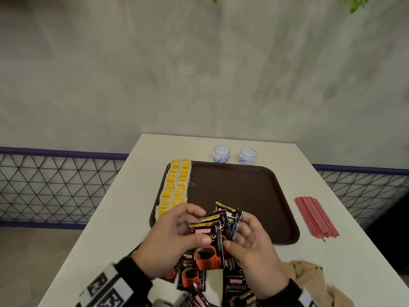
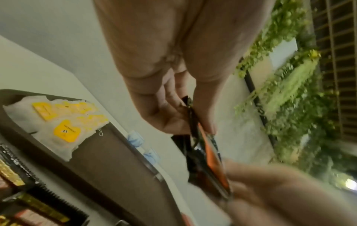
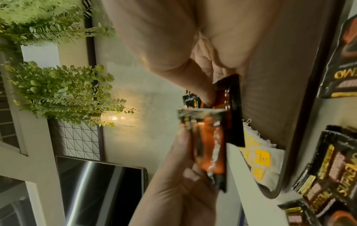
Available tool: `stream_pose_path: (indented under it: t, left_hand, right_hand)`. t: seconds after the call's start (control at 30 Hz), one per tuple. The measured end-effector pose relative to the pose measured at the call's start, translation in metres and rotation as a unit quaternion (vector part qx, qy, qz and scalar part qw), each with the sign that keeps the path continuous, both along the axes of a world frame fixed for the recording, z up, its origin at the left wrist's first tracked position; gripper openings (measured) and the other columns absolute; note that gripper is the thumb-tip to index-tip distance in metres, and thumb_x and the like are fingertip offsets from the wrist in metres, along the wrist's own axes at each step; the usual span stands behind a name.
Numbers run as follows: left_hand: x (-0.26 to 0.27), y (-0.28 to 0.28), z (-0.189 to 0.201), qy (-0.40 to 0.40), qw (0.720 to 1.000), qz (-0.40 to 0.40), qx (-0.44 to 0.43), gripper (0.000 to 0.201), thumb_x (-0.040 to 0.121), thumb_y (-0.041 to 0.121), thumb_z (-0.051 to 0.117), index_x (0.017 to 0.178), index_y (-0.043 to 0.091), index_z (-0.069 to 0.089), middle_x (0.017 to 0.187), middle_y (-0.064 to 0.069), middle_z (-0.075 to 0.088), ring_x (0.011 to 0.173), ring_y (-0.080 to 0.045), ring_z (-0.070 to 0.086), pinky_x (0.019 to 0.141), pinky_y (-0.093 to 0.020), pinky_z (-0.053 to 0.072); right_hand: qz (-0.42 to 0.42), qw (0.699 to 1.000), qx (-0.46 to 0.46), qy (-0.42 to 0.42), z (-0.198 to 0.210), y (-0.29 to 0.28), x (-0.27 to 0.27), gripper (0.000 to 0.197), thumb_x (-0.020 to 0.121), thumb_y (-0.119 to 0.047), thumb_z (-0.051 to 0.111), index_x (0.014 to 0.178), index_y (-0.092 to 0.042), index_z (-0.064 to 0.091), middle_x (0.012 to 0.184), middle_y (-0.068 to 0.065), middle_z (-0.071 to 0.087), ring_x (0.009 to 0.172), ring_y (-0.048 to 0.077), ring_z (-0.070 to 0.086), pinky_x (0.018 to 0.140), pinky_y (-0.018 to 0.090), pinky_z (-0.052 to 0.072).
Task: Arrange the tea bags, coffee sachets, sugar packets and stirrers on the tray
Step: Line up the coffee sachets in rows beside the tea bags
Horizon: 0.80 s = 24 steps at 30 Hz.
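Note:
Both hands hold a fanned stack of black coffee sachets [image 1: 213, 235] above the near edge of the brown tray [image 1: 247, 191]. My left hand [image 1: 177, 235] pinches the stack's left side with thumb on top; my right hand [image 1: 247, 244] grips its right side. In the wrist views the sachets [image 2: 204, 154] [image 3: 210, 145] show edge-on between the fingers. Yellow-tagged tea bags [image 1: 174, 187] lie in two rows along the tray's left side. More coffee sachets [image 1: 234, 286] lie loose on the table near me. Red stirrers [image 1: 316, 216] lie bundled right of the tray.
Two small white-and-blue cups [image 1: 234, 154] stand behind the tray. Brown paper packets [image 1: 309, 278] lie at the near right of the white table [image 1: 128, 196]. A wire-mesh railing [image 1: 55, 185] runs behind the table on both sides.

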<state>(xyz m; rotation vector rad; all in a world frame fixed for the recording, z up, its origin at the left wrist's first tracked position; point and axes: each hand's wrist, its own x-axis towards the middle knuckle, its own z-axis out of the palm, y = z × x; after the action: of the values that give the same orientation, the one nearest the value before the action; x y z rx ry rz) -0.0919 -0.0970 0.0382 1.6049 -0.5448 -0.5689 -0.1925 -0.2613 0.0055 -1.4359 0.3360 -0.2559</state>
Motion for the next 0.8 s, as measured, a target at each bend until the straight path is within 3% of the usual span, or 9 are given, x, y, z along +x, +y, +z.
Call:
stream_pose_path:
  t: [0.07, 0.17, 0.33, 0.43, 0.53, 0.6, 0.67, 0.8]
  left_hand:
    - [0.000, -0.005, -0.008, -0.031, 0.998, 0.039, 0.035, 0.052, 0.057, 0.015, 0.088, 0.098, 0.032, 0.061, 0.091, -0.003, 0.063, 0.083, -0.025, 0.069, 0.075, -0.038, 0.058]
    - [0.000, -0.008, -0.012, -0.036, 0.994, 0.089, 0.062, 0.061, 0.055, 0.023, 0.090, 0.105, 0.034, 0.057, 0.097, 0.005, 0.062, 0.084, -0.019, 0.067, 0.074, -0.032, 0.058]
    - [-0.005, -0.013, -0.005, -0.041, 0.997, 0.016, 0.067, 0.014, 0.078, 0.024, 0.073, 0.091, 0.027, 0.071, 0.091, 0.014, 0.074, 0.086, 0.001, 0.067, 0.079, -0.020, 0.049]
    - [0.000, -0.014, -0.005, -0.065, 0.995, 0.014, 0.068, 0.013, 0.081, 0.024, 0.070, 0.093, 0.030, 0.070, 0.093, 0.016, 0.073, 0.089, 0.001, 0.066, 0.083, -0.021, 0.049]
    - [0.004, -0.016, -0.007, -0.083, 0.993, 0.039, 0.074, 0.014, 0.085, 0.024, 0.066, 0.096, 0.033, 0.066, 0.093, 0.014, 0.073, 0.086, 0.000, 0.067, 0.080, -0.024, 0.053]
    - [0.004, -0.020, -0.008, -0.106, 0.990, 0.041, 0.088, 0.016, 0.089, 0.026, 0.061, 0.098, 0.039, 0.061, 0.093, 0.011, 0.072, 0.087, -0.002, 0.066, 0.082, -0.028, 0.055]
    - [0.001, -0.024, -0.007, -0.134, 0.985, 0.039, 0.102, 0.025, 0.093, 0.024, 0.055, 0.096, 0.049, 0.053, 0.095, 0.013, 0.069, 0.091, -0.002, 0.063, 0.084, -0.027, 0.054]
    - [-0.001, -0.029, -0.005, -0.195, 0.972, 0.049, 0.123, 0.036, 0.096, 0.021, 0.048, 0.098, 0.055, 0.039, 0.099, 0.024, 0.059, 0.098, 0.005, 0.054, 0.090, -0.021, 0.048]
  right_hand:
    - [-0.001, 1.000, 0.001, -0.009, 0.000, 0.003, 0.002, 0.058, 0.079, 0.023, 0.057, 0.120, -0.017, 0.051, 0.105, 0.005, 0.072, 0.098, 0.020, 0.069, 0.080, 0.030, 0.055]
    - [0.001, 1.000, 0.004, -0.015, 0.000, 0.005, 0.004, 0.059, 0.078, 0.023, 0.058, 0.122, -0.016, 0.051, 0.106, 0.003, 0.072, 0.099, 0.019, 0.069, 0.077, 0.026, 0.055]
    - [0.025, 1.000, 0.003, -0.011, 0.001, 0.006, 0.008, 0.060, 0.080, 0.023, 0.054, 0.126, -0.015, 0.049, 0.112, 0.004, 0.070, 0.106, 0.018, 0.066, 0.081, 0.027, 0.055]
    - [0.050, 0.999, 0.001, -0.001, 0.008, 0.006, 0.009, 0.052, 0.082, 0.002, 0.057, 0.129, -0.019, 0.050, 0.119, 0.003, 0.068, 0.114, 0.016, 0.063, 0.094, 0.033, 0.050]
    - [0.064, 0.997, -0.033, 0.008, 0.013, 0.007, 0.013, 0.050, 0.078, -0.019, 0.053, 0.127, -0.031, 0.051, 0.119, -0.006, 0.068, 0.114, 0.005, 0.060, 0.093, 0.024, 0.048]
    - [0.068, 0.996, -0.049, 0.010, 0.014, 0.009, 0.017, 0.042, 0.089, -0.014, 0.052, 0.126, -0.034, 0.050, 0.119, -0.009, 0.067, 0.112, -0.002, 0.059, 0.085, 0.015, 0.048]
    - [0.065, 0.995, -0.070, 0.016, 0.016, 0.013, 0.021, 0.045, 0.097, 0.001, 0.043, 0.127, -0.033, 0.048, 0.118, -0.010, 0.067, 0.111, -0.005, 0.059, 0.084, 0.009, 0.047]
    - [0.025, 0.991, -0.131, 0.024, 0.017, 0.018, 0.030, 0.052, 0.098, 0.003, 0.039, 0.123, -0.041, 0.045, 0.115, -0.022, 0.066, 0.113, -0.007, 0.057, 0.096, 0.019, 0.046]
